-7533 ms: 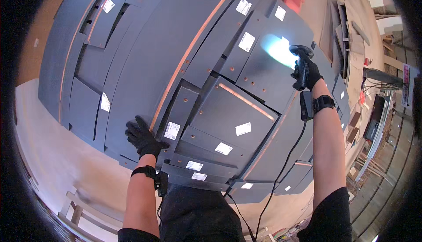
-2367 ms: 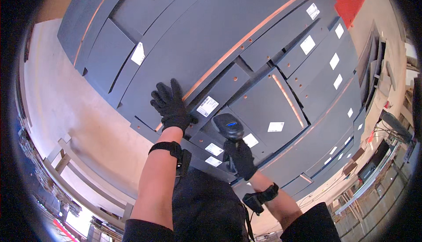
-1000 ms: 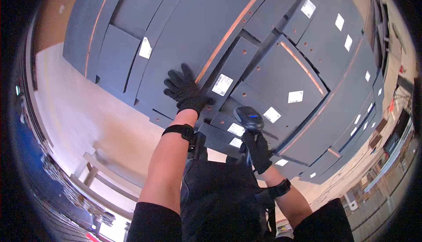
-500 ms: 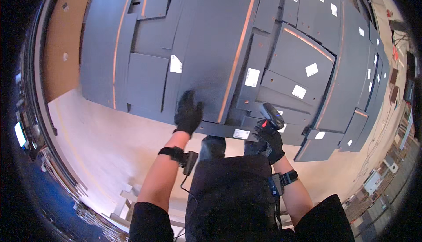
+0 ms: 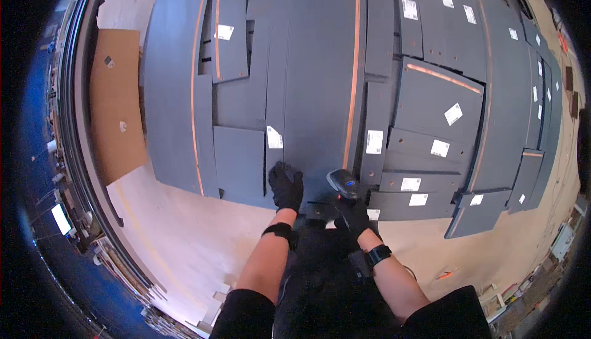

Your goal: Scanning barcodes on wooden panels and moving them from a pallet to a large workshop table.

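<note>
The gloved left hand [image 5: 286, 186] lies flat, fingers spread, on a dark grey panel [image 5: 308, 80] near its white label [image 5: 274, 137]. The right hand [image 5: 354, 211] wraps around a handheld scanner [image 5: 342, 183]; its grip is hidden.

A pale, light-coloured floor [image 5: 184, 228] spreads beneath the view, brightly and evenly lit. A brown cardboard sheet [image 5: 117, 105] lies flat on it at the left. Along the far left rim runs a dark curved edge, with cluttered blue-lit surroundings beyond it.
</note>
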Tool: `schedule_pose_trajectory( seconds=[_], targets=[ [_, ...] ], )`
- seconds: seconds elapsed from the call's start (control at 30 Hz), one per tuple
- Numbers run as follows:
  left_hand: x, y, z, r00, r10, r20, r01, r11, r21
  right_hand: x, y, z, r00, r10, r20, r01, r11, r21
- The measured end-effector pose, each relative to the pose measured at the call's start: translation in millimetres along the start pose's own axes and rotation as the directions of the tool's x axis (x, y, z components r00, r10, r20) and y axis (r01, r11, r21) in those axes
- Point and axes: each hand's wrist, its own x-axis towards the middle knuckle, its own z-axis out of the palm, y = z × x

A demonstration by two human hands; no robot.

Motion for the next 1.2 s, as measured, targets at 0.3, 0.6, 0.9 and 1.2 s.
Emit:
schedule_pose_trajectory(
  seconds=[0.3, 0.6, 0.9, 1.2],
  targets=[
    [15, -6, -12, 0.977, 0.161, 0.139, -0.152, 0.986, -0.075, 3, -9, 10, 0.918, -0.05, -0.393, -0.098, 0.933, -0.346],
    [75, -3, -17, 0.969, 0.236, 0.07, -0.237, 0.972, 0.008, -5, -48, 38, 0.885, 0.018, -0.464, -0.219, 0.898, -0.382],
    [86, 12, -30, 0.946, 0.241, 0.219, -0.253, 0.967, 0.029, 12, -97, 53, 0.99, 0.014, -0.14, -0.044, 0.975, -0.218],
    [62, -7, -7, 0.958, 0.06, 0.279, -0.003, 0.98, -0.201, 82, -235, 93, 0.955, 0.063, 0.291, 0.226, 0.482, -0.846]
  ],
)
